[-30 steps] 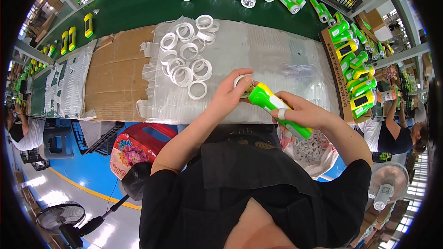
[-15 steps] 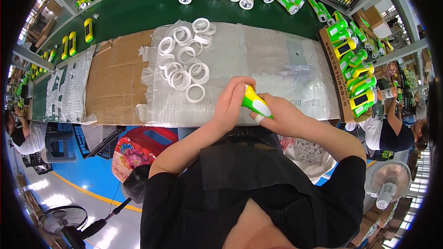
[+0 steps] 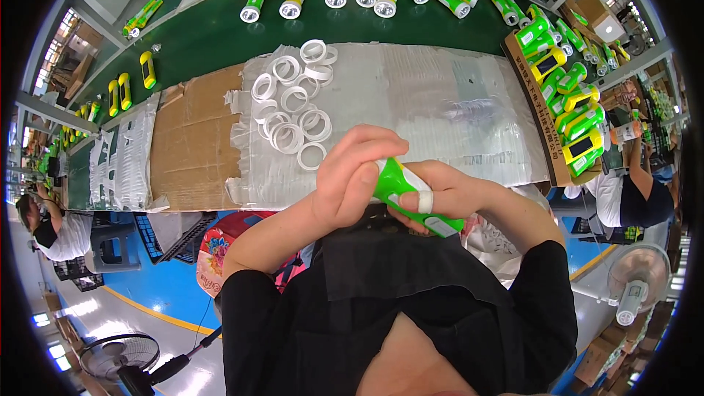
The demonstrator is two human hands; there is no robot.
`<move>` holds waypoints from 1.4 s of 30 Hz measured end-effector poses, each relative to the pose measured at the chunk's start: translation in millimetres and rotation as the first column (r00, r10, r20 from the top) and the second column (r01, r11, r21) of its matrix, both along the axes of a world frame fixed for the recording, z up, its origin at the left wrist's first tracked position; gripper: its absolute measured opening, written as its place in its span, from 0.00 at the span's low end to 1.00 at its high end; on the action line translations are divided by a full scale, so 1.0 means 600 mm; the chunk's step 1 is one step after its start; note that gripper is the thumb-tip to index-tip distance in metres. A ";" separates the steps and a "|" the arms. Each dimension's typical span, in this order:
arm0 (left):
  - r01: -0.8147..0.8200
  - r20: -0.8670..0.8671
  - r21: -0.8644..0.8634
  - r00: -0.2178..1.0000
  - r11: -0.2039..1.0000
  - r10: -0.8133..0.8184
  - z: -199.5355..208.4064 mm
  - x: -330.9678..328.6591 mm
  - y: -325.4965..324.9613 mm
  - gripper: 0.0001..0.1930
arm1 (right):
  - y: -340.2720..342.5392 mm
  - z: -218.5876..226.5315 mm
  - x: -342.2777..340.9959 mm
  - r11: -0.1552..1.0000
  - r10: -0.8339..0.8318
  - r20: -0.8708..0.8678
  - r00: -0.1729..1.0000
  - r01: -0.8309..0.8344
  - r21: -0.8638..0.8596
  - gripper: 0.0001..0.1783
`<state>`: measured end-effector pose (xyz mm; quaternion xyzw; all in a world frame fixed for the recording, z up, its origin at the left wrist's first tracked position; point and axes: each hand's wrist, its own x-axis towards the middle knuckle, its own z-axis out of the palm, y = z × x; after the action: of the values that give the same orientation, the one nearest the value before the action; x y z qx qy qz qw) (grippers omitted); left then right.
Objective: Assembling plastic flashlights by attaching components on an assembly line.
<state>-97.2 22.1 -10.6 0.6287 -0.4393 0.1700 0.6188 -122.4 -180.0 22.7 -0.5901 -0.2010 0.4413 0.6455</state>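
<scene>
Green flashlight, held slantwise
Left hand is curled over its far end, right hand wrapped around its body; white rings lie left.

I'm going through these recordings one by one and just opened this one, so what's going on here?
A person at a bench is handling a mostly green flashlight with both bare hands. The left hand is closed over its upper end, while the right hand grips its body. Loose white rings lie on film-covered cardboard beyond the left hand. More flashlights lie in an open carton at the right and on the green tabletop beyond.
</scene>
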 end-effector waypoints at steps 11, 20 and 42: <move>0.150 0.181 0.132 0.968 0.980 -0.173 0.085 0.008 0.002 0.23 | 0.040 -0.040 -0.008 0.754 0.322 -0.287 0.902 -0.061 0.654 0.37; 0.190 -0.569 -0.438 0.698 0.878 -0.435 0.059 0.034 -0.026 0.29 | 0.049 -0.038 0.013 0.775 0.057 -0.316 0.947 0.157 0.612 0.36; 0.591 -0.201 -0.591 0.551 0.549 -0.810 0.097 0.040 -0.061 0.18 | 0.038 -0.031 -0.006 0.795 0.166 -0.111 0.980 -0.066 0.603 0.33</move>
<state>-73.4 -14.4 47.5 0.2464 -0.4483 -0.1539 0.8454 -126.3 -157.1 4.3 -0.3072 -0.3135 0.4399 0.7835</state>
